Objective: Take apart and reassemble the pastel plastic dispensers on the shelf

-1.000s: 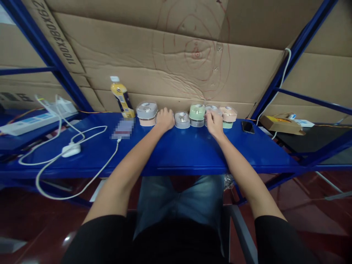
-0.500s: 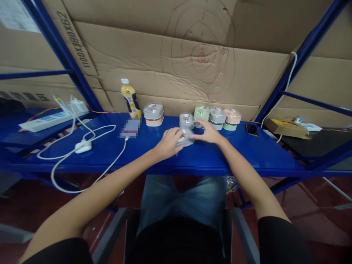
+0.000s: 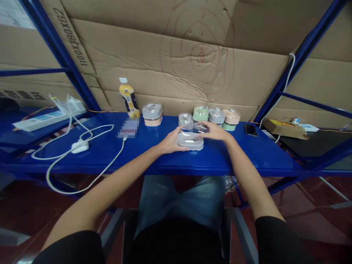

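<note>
In front of me on the blue table is a grey lidded box (image 3: pixel 191 146) with a pale tab on its top. My left hand (image 3: pixel 172 142) grips the box's left side, thumb low at the front and fingers behind. My right hand (image 3: pixel 217 132) is curled at the back right of the box, with a clear plastic piece (image 3: pixel 202 128) between thumb and fingers; it looks like a cover. Just behind stand another grey box (image 3: pixel 186 120), a green-topped box (image 3: pixel 200 113), a second grey-topped box (image 3: pixel 216 115) and a pink-topped box (image 3: pixel 232 116) on a green base.
To the left are a grey-and-pink box (image 3: pixel 152 113), a yellow drink bottle (image 3: pixel 129 98), a blurred-out device (image 3: pixel 128 127), a white cable with an adapter (image 3: pixel 80 146) and a power strip (image 3: pixel 49 116). A phone (image 3: pixel 250 129) lies right. Cardboard (image 3: pixel 154 66) backs the table.
The grey box has come nearer and slightly right, its top now turned toward me. My right hand has shifted right and now has the clear piece; the left hand has stayed with the box.
</note>
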`<state>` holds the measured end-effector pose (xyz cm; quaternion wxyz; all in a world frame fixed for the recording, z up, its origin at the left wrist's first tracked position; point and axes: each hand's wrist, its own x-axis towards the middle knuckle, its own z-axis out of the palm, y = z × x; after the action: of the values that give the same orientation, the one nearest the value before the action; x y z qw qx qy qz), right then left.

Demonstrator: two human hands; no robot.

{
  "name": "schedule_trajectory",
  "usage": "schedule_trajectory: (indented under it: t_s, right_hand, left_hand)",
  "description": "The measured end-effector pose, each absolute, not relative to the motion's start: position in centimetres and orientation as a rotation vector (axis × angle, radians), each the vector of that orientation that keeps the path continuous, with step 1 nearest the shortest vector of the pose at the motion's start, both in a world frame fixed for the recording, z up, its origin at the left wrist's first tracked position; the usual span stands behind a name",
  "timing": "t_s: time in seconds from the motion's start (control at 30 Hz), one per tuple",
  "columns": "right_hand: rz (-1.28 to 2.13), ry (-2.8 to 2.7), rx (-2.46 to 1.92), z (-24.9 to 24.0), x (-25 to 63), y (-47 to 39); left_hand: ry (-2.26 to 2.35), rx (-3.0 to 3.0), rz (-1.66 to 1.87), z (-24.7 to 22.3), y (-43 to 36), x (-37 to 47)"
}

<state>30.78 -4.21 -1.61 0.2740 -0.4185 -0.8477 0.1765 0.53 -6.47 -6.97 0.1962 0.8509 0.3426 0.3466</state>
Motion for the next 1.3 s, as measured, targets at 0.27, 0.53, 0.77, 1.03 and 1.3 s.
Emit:
schedule_trajectory:
  t_s: [0.27, 0.53, 0.77, 1.03, 1.3]
  right_hand:
    - [0.45, -2.237, -1.269, -1.7, 35.5, -1.9]
    - [0.475, -2.256, -1.374, -1.6, 36.5, -1.2]
    - [0.459, -2.136, -1.152, -1.3, 33.8, -3.1]
    - [0.384, -2.363, -0.831, -1.7, 27.3, -5.7]
    - [0.323, -2.414, -0.864, -2.3, 27.3, -5.3]
  left_hand:
    - [0.98, 2.507, 0.886, -6.6, -7.4, 0.7]
    - [1.312, 2.347, 1.048, -6.2, -5.0, -2.1]
    - [1.094, 2.283, 1.127, -6.2, -5.7, -1.2]
    - [0.931, 2.231, 1.099, -6.7, -6.4, 1.0]
    - [1.0, 2.235, 1.067, -6.6, -6.3, 1.5]
